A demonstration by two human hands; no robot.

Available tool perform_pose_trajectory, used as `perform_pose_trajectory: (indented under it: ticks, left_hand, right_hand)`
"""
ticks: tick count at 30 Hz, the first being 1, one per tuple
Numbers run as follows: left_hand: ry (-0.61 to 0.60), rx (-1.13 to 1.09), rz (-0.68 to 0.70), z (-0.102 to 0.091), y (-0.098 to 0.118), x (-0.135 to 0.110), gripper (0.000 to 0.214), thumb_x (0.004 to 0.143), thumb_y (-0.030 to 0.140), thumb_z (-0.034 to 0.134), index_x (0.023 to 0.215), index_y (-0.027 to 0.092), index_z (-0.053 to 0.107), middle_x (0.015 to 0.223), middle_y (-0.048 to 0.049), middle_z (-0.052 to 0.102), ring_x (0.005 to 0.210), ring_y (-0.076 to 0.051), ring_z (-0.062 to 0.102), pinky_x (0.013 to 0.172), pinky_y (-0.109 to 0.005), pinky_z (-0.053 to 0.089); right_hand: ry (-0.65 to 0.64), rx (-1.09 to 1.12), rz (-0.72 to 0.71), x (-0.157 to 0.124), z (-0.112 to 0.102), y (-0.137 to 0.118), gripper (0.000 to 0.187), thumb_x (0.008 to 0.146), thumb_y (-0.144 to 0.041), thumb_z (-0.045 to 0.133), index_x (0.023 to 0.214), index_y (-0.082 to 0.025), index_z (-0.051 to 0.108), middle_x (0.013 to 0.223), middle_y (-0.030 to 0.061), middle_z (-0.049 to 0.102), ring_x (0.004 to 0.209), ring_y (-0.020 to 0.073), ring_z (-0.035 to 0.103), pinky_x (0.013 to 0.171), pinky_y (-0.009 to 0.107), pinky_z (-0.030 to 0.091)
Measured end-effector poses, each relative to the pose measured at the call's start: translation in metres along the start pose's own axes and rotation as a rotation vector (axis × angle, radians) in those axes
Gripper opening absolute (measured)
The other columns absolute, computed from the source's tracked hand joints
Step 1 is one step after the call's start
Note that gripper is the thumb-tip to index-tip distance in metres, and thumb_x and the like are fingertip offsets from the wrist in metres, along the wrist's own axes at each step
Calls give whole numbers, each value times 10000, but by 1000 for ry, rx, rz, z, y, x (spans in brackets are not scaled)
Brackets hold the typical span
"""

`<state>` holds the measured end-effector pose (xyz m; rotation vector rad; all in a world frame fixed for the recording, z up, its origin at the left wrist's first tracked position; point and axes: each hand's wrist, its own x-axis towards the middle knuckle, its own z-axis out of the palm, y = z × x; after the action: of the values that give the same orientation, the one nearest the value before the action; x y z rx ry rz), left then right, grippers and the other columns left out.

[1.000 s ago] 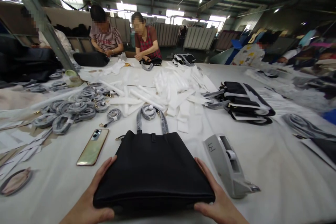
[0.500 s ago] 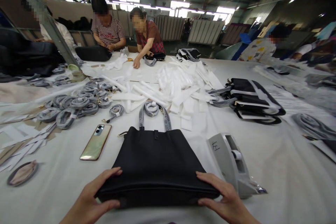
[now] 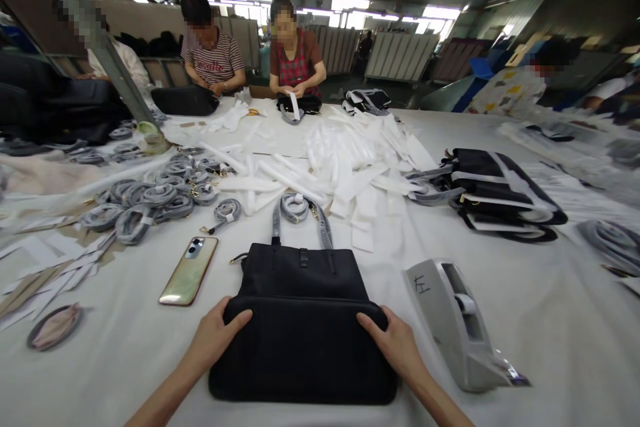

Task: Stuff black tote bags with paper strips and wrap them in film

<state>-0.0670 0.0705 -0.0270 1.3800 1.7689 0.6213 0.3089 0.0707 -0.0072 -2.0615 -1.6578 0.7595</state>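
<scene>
A black handbag (image 3: 303, 347) lies in front of me with its flat base tipped up toward me. Its two handles (image 3: 324, 230), wrapped in clear film, stretch away across the table. My left hand (image 3: 220, 330) grips the left end of the base edge, thumb on the base and fingers behind. The right end is pinched the same way by my right hand (image 3: 393, 337). Between the handles rests a coiled strap (image 3: 295, 207). A grey tape dispenser (image 3: 463, 327) stands right of the bag, apart from my right hand. To the left lies a phone (image 3: 189, 271).
Several wrapped coiled straps (image 3: 150, 197) are piled at the left. White foam strips (image 3: 345, 153) cover the table's middle. Stacked black bags (image 3: 500, 190) lie at the right. A metal post (image 3: 95, 40) rises at the left. Across the table, co-workers (image 3: 297, 63) handle bags.
The bag's base has tipped up into view, and my hands have risen with its edge. A co-worker opposite has drawn an arm back and now holds a white strip.
</scene>
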Motion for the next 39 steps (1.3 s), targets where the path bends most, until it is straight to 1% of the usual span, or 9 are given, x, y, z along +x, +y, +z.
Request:
perform_pose_trajectory:
  ticks: [9, 11, 14, 18, 21, 25, 30, 36, 39]
  left_hand:
    - [8, 58, -51, 6, -5, 5, 496, 739, 668, 532, 912, 204, 539, 806, -44, 676, 823, -289, 658, 711, -350, 478]
    - [11, 74, -52, 5, -4, 7, 508, 732, 654, 549, 952, 197, 518, 840, -62, 675, 850, -298, 653, 717, -353, 468]
    - [-2, 94, -40, 0, 1, 6, 496, 738, 638, 551, 971, 203, 503, 806, -51, 665, 824, -290, 649, 694, -333, 448]
    - [-36, 247, 6, -17, 17, 6, 499, 717, 660, 560, 945, 216, 563, 742, -38, 640, 769, -282, 628, 666, -315, 401]
    - [-21, 257, 39, -26, 30, 17, 505, 729, 662, 540, 909, 195, 608, 757, -57, 641, 774, -272, 618, 682, -316, 396]
    - [18, 174, 26, -18, 48, 44, 457, 727, 616, 566, 818, 172, 625, 732, -73, 645, 759, -275, 619, 683, -326, 405]
    - [21, 0, 52, -5, 63, 68, 472, 625, 473, 726, 958, 149, 638, 996, -137, 674, 977, -314, 606, 812, -354, 423]
    - [-51, -300, 7, -10, 44, 69, 507, 732, 480, 637, 1090, 126, 579, 891, -89, 698, 799, -236, 660, 701, -332, 482]
    - [-38, -405, -26, -5, 31, 72, 494, 643, 374, 722, 1040, 122, 570, 832, -73, 692, 758, -231, 655, 676, -330, 480]
  right_hand:
    - [63, -293, 31, -6, 4, 3, 508, 832, -667, 439, 1000, -210, 587, 664, 47, 653, 677, 284, 659, 599, 350, 457]
    - [200, -430, -108, -6, 0, -2, 517, 838, -637, 461, 1090, -202, 582, 835, 108, 684, 775, 313, 659, 655, 397, 472]
    - [346, -469, -473, -2, 3, -15, 463, 890, -501, 469, 1228, -192, 539, 1206, 165, 596, 1067, 328, 582, 876, 463, 447]
    - [181, -449, -785, 2, 28, -33, 418, 908, -358, 492, 1312, -249, 501, 1308, 102, 560, 1196, 279, 516, 1003, 453, 373]
    - [186, -473, -805, 0, 46, -37, 454, 883, -372, 539, 1324, -272, 501, 1284, 82, 585, 1175, 284, 527, 1027, 481, 329]
    - [260, -491, -826, 0, 53, -34, 466, 875, -387, 545, 1320, -253, 507, 1281, 85, 587, 1154, 288, 538, 1027, 484, 322]
    - [287, -496, -839, 1, 51, -32, 490, 876, -368, 534, 1350, -260, 471, 1258, 81, 599, 1154, 289, 536, 1028, 482, 322]
    - [312, -471, -851, 3, 54, -28, 533, 860, -388, 539, 1370, -265, 444, 1234, 96, 608, 1123, 314, 556, 994, 507, 354]
    - [314, -460, -863, 9, 56, -29, 534, 847, -422, 560, 1349, -268, 462, 1160, 101, 640, 1033, 322, 600, 933, 524, 407]
